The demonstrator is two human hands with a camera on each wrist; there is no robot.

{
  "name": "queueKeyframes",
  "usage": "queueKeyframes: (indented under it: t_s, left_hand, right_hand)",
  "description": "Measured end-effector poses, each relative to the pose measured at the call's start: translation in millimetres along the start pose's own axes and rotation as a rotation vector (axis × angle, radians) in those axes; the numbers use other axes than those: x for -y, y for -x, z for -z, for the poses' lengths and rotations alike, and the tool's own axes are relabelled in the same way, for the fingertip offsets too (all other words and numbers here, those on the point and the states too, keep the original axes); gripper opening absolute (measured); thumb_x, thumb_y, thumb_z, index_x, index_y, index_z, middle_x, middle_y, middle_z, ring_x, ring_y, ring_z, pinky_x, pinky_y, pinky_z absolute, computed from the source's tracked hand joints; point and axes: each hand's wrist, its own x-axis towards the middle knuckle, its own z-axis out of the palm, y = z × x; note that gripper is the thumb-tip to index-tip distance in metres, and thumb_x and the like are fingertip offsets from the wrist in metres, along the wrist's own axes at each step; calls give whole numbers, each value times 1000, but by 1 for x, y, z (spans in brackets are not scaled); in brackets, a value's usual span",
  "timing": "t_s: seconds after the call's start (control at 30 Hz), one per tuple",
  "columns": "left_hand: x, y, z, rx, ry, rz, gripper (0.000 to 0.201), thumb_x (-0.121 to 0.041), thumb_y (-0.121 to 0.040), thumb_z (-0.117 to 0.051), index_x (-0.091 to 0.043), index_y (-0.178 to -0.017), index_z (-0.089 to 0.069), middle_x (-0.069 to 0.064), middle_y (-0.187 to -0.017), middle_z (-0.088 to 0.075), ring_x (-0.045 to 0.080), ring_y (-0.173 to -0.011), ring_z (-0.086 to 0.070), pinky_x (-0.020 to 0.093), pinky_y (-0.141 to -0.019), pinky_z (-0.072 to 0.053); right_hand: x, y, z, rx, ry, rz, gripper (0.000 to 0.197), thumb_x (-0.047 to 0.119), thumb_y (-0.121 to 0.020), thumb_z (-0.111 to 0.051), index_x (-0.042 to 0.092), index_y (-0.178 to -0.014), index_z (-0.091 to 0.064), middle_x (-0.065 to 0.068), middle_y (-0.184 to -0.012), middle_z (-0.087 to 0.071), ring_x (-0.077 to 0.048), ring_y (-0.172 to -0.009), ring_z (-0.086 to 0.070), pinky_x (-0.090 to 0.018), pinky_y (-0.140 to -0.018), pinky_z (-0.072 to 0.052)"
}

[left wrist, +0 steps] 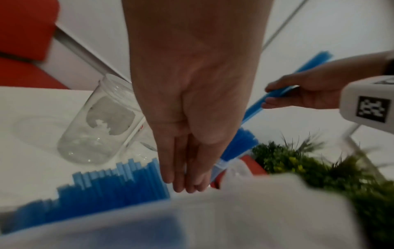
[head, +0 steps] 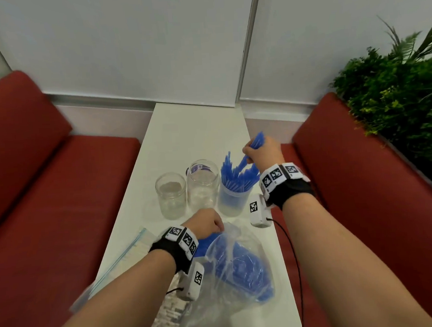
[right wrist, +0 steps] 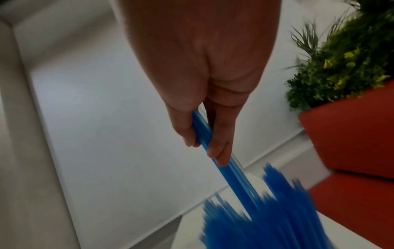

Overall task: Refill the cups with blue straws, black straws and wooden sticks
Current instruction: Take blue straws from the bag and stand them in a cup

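Three clear cups stand in a row on the white table [head: 195, 129]. The left cup [head: 171, 199] and the middle cup [head: 203, 189] are empty; the right cup [head: 233, 202] holds several blue straws [head: 236, 174] that fan out. Just above it, my right hand [head: 249, 153] grips a bunch of blue straws [right wrist: 234, 176] whose lower ends reach in among the cup's straws. A clear plastic bag [head: 241, 263] of blue straws [left wrist: 110, 188] lies in front. My left hand [head: 213, 226] pinches its raised mouth, fingertips [left wrist: 187, 185] close together.
Red benches [head: 47, 199] [head: 376, 191] flank the narrow table. A green plant [head: 395, 89] stands behind the right bench. A flat zip bag [head: 124, 257] lies at the front left, and a pale pack [head: 168, 315] lies under my left forearm.
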Motion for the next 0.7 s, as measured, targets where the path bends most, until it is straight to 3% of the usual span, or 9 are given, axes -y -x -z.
queueKeyframes:
  t_s: [0.1,0.17,0.27,0.37,0.5,0.53,0.6,0.67,0.7]
  left_hand:
    - [0,-2,-14,156,-246,-82,22,-6,-89,-55,-7,-99,-75,10,-101,-71,26,-93,-66,29,-78,-47]
    - [-1,-1,-24,257,-401,-136,20,-11,-91,-55,-3,-102,-70,14,-105,-68,30,-96,-64,31,-77,-46]
    - [5,-2,-33,256,-569,-193,33,-21,-89,-61,-4,-118,-62,16,-117,-62,33,-106,-60,39,-84,-51]
    - [8,-3,-32,212,-684,-185,27,-18,-92,-56,-5,-115,-62,13,-117,-62,31,-106,-59,40,-82,-48]
    - [4,-6,-27,205,-713,-147,19,-14,-95,-50,-4,-102,-64,13,-107,-66,32,-95,-63,33,-69,-40]
    - [3,-5,-26,208,-732,-138,19,-14,-96,-49,-4,-102,-64,13,-106,-66,33,-96,-63,33,-70,-38]
    - [2,-5,-25,202,-786,-124,19,-16,-96,-48,-6,-102,-62,12,-107,-66,33,-97,-62,34,-75,-37]
    - [0,-4,-24,173,-821,-136,19,-18,-96,-48,-8,-103,-62,10,-107,-66,33,-98,-62,34,-78,-36]
    - [-2,-3,-23,172,-837,-136,20,-20,-96,-48,-9,-107,-61,9,-110,-65,32,-100,-62,34,-79,-36]
  right_hand:
    - [-20,-6,-23,78,65,-122,15,7,-90,-67,-6,-93,-71,-23,-94,-73,-33,-88,-73,-43,-85,-60]
    - [-31,-9,-33,105,68,-160,16,6,-89,-66,-8,-93,-71,-21,-93,-73,-32,-87,-72,-42,-84,-60]
    - [-35,-13,-38,130,42,-176,23,13,-89,-71,-3,-105,-71,-21,-103,-73,-33,-89,-71,-45,-86,-60]
    - [-33,-15,-38,83,85,-51,40,26,-88,-76,15,-124,-64,-11,-117,-65,-28,-104,-65,-44,-90,-56]
    - [-34,-5,-49,-208,321,334,44,30,-98,-59,20,-140,-54,-7,-138,-56,-27,-128,-49,-40,-104,-39]
    - [-36,-1,-54,-181,412,372,47,31,-101,-53,19,-146,-48,-8,-147,-50,-28,-138,-42,-41,-112,-33]
    - [-44,8,-66,44,662,330,58,39,-106,-42,17,-157,-27,-10,-161,-30,-30,-152,-18,-48,-123,-15]
    - [-56,13,-73,222,803,233,71,46,-105,-41,15,-161,-10,-12,-166,-15,-33,-155,-1,-53,-125,-2]
    - [-59,16,-73,226,768,212,75,46,-104,-43,15,-162,-5,-12,-167,-10,-34,-155,3,-53,-125,2]
